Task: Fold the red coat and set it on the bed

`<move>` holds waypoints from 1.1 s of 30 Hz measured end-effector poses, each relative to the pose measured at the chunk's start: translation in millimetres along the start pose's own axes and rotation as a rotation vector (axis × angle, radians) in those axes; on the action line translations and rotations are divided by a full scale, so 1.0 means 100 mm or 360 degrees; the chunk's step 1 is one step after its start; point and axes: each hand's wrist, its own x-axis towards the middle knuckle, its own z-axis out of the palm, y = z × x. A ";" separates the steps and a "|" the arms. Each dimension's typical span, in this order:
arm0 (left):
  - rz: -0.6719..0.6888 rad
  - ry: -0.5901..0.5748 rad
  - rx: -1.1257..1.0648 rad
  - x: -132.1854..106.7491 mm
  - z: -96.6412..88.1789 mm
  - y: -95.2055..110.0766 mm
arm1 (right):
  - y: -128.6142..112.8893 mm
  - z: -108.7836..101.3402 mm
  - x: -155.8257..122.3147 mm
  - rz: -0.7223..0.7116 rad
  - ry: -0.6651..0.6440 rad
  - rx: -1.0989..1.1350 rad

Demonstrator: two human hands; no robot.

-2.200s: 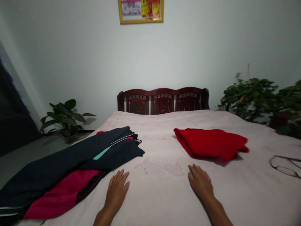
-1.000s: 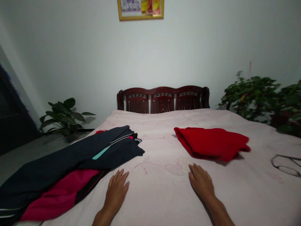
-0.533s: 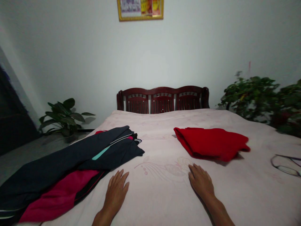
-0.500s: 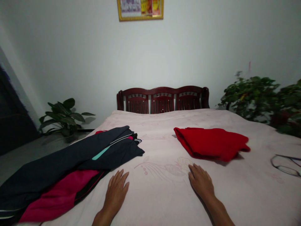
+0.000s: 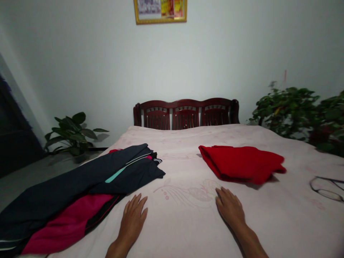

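My left hand (image 5: 133,216) rests on the pale pink bedsheet (image 5: 177,229) with its fingers stretched out, holding nothing. Just beyond and to its left lies a pile of dark navy clothes (image 5: 67,182) with white and turquoise stripes, and a magenta and black garment (image 5: 70,224) shows from under it. My right hand (image 5: 229,206) also lies on the sheet, fingers extended and holding nothing. A folded red garment (image 5: 243,163) sits a short way past its fingertips, not touching them.
Eyeglasses (image 5: 326,188) lie on the bed at the far right. A dark red wooden headboard-like back (image 5: 185,113) stands behind the bed. One potted plant (image 5: 73,132) is at the left, with leafy plants (image 5: 292,111) at the right. A gold-framed picture (image 5: 161,20) hangs on the wall.
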 end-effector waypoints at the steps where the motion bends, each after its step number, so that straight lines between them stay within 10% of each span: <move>1: -0.0003 0.0001 0.0003 0.00 0.00 0.00 | 0.00 0.00 0.00 0.0001 0.0002 0.0008; 33: -0.0004 -0.0036 0.0025 0.02 -0.06 0.04 | -0.02 -0.04 0.00 -0.0007 -0.0030 -0.0042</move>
